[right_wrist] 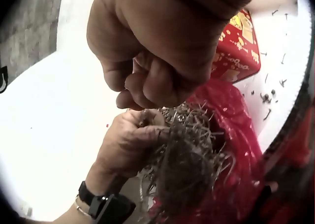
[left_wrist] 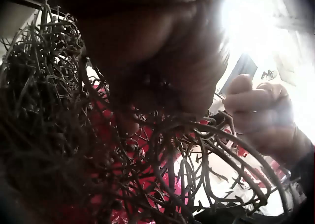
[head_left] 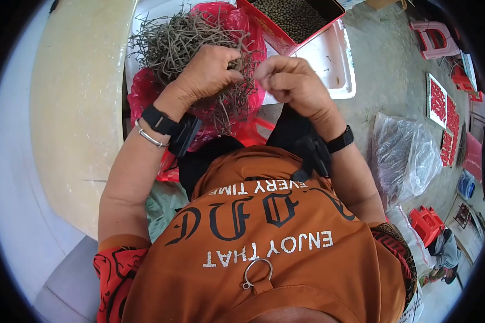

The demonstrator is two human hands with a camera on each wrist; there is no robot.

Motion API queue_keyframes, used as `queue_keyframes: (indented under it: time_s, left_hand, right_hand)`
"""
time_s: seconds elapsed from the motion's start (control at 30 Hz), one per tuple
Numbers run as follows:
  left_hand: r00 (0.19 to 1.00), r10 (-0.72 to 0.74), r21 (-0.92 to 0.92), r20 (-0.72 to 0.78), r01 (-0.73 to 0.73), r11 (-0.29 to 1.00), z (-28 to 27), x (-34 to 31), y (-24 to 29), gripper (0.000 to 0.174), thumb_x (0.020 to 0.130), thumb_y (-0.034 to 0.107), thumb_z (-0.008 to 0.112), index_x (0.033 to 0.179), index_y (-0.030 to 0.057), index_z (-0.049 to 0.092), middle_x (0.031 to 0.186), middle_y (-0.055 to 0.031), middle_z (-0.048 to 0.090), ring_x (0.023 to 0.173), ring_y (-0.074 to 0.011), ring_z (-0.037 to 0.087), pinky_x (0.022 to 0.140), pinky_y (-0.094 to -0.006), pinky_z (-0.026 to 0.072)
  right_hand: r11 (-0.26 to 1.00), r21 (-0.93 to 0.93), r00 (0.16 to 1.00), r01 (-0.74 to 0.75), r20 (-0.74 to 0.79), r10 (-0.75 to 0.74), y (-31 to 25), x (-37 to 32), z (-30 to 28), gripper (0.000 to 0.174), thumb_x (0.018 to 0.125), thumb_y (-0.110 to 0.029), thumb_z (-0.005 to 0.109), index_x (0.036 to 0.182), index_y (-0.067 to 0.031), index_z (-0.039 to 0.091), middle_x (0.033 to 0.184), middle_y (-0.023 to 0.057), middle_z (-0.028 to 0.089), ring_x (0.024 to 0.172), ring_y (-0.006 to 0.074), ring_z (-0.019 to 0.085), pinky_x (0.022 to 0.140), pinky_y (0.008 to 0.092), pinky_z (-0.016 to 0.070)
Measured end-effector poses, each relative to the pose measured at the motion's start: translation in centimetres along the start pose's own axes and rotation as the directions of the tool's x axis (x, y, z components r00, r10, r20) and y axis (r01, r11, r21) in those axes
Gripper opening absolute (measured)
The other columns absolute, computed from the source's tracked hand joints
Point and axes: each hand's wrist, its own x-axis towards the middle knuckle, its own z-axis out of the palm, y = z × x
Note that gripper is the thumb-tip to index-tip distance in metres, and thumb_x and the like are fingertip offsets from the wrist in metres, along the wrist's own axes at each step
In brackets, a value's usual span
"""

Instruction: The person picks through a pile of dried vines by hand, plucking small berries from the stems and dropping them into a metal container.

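Note:
My left hand (head_left: 213, 72) pinches dry brown stalks between thumb and curled fingers, over a large tangled heap of stalks (head_left: 170, 46). The heap lies on a crumpled pink-red plastic bag (head_left: 258, 48). To the right, my right hand (head_left: 299, 86) hovers near the heap's edge, its fingers curled in. In the right wrist view nothing shows between those fingers, and the palm is hidden. A small dark stalk end shows at the left hand's (right_wrist: 130, 138) thumb there. Thin bent stalks fan out under the left hand (left_wrist: 167, 61) in the left wrist view.
A red tin (head_left: 283, 40) of small round greenish-brown grains stands in the white tray (head_left: 346, 64). Scattered bits lie on the tray. A pale tabletop (head_left: 81, 107) runs along the left. Clear plastic bags (head_left: 404, 156), boards of small red pieces (head_left: 437, 99) and a red stool (head_left: 428, 225) are at right.

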Motion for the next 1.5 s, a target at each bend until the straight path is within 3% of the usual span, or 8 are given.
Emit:
queue_keyframes:
  time_s: [0.17, 0.33, 0.53, 0.73, 0.93, 1.23, 1.33, 1.5]
  left_hand:
    - [0.999, -0.017, -0.054, 0.039, 0.019, 0.998, -0.1, 0.0, 0.7, 0.031, 0.061, 0.007, 0.066, 0.088, 0.0020, 0.054, 0.070, -0.0172, 0.057, 0.068, -0.0350, 0.057, 0.063, -0.0374, 0.0457]
    - [0.999, 0.050, -0.013, 0.019, -0.050, 0.999, 0.2, -0.2, 1.0, 0.042, 0.060, 0.005, 0.063, 0.099, 0.0011, 0.050, 0.079, -0.0111, 0.058, 0.072, -0.0200, 0.058, 0.068, -0.0302, 0.0458]
    - [0.996, 0.079, -0.106, -0.045, -0.083, 0.991, 0.6, -0.2, 0.8, 0.059, 0.060, 0.000, 0.058, 0.117, 0.0066, 0.043, 0.078, -0.0184, 0.057, 0.076, -0.0357, 0.057, 0.070, -0.0382, 0.0463]
    - [0.995, 0.087, -0.145, -0.040, -0.092, 0.985, 0.5, -0.4, 1.2, 0.076, 0.059, -0.001, 0.057, 0.130, 0.0097, 0.034, 0.078, -0.0175, 0.058, 0.074, -0.0315, 0.058, 0.069, -0.0344, 0.0468]
    - [0.996, -0.027, -0.265, 0.088, 0.049, 0.963, 0.5, -0.2, 0.5, 0.054, 0.063, 0.000, 0.061, 0.116, 0.0053, 0.051, 0.078, -0.0137, 0.060, 0.069, -0.0207, 0.058, 0.066, -0.0281, 0.0462]
    - [0.985, 0.164, -0.133, -0.044, -0.169, 0.977, 0.5, 0.1, -0.3, 0.019, 0.068, 0.004, 0.065, 0.087, 0.0010, 0.063, 0.073, -0.0079, 0.056, 0.067, -0.0178, 0.056, 0.063, -0.0269, 0.0443]
    - [0.974, 0.222, -0.064, -0.049, -0.225, 0.972, 0.7, -0.1, 0.1, 0.018, 0.067, 0.006, 0.066, 0.083, 0.0007, 0.062, 0.070, -0.0090, 0.055, 0.065, -0.0206, 0.056, 0.060, -0.0285, 0.0444]
    - [0.979, 0.202, 0.004, -0.010, -0.202, 0.979, 0.6, -0.3, 1.2, 0.016, 0.065, 0.005, 0.066, 0.080, 0.0024, 0.064, 0.073, -0.0099, 0.059, 0.069, -0.0268, 0.059, 0.063, -0.0322, 0.0480]
  right_hand:
    - [0.991, -0.030, 0.973, 0.129, -0.187, -0.133, 0.3, 1.2, -1.3, 0.010, 0.078, -0.008, 0.055, 0.082, -0.0019, 0.062, 0.057, -0.0028, 0.048, 0.046, 0.0044, 0.039, 0.040, 0.0190, 0.0269]
    - [0.817, -0.496, 0.904, 0.295, -0.132, -0.406, 1.3, 2.3, 0.3, 0.016, 0.075, -0.006, 0.061, 0.090, -0.0014, 0.060, 0.056, -0.0028, 0.047, 0.048, 0.0054, 0.042, 0.044, 0.0203, 0.0331]
    - [0.441, -0.853, 0.802, 0.279, -0.046, -0.596, 1.9, 2.9, 1.3, 0.021, 0.070, -0.003, 0.066, 0.090, -0.0030, 0.060, 0.054, 0.0025, 0.047, 0.050, 0.0107, 0.048, 0.050, 0.0261, 0.0417]
    - [0.415, -0.853, 0.777, 0.316, -0.019, -0.630, 2.0, 3.6, 1.2, 0.016, 0.070, -0.004, 0.066, 0.085, -0.0043, 0.061, 0.057, 0.0064, 0.052, 0.051, 0.0159, 0.052, 0.051, 0.0280, 0.0431]
    - [0.315, -0.875, 0.707, 0.369, 0.044, -0.706, 2.1, 3.2, 0.7, 0.010, 0.073, -0.008, 0.066, 0.080, -0.0028, 0.060, 0.061, 0.0084, 0.057, 0.054, 0.0195, 0.055, 0.052, 0.0289, 0.0438]
    - [0.543, -0.728, 0.824, 0.419, 0.053, -0.564, 2.4, 2.7, 0.2, 0.020, 0.083, -0.020, 0.061, 0.077, -0.0008, 0.058, 0.056, 0.0032, 0.050, 0.052, 0.0115, 0.047, 0.049, 0.0267, 0.0404]
    - [0.842, -0.431, 0.945, 0.325, 0.172, -0.277, 2.2, 2.7, -0.4, 0.028, 0.086, -0.026, 0.057, 0.071, -0.0025, 0.055, 0.054, -0.0019, 0.043, 0.050, 0.0068, 0.038, 0.044, 0.0225, 0.0329]
    - [0.955, -0.277, 0.971, 0.102, 0.238, -0.035, 1.4, 1.9, -0.7, 0.032, 0.085, -0.029, 0.058, 0.066, -0.0044, 0.051, 0.053, -0.0052, 0.038, 0.046, 0.0051, 0.031, 0.040, 0.0206, 0.0239]
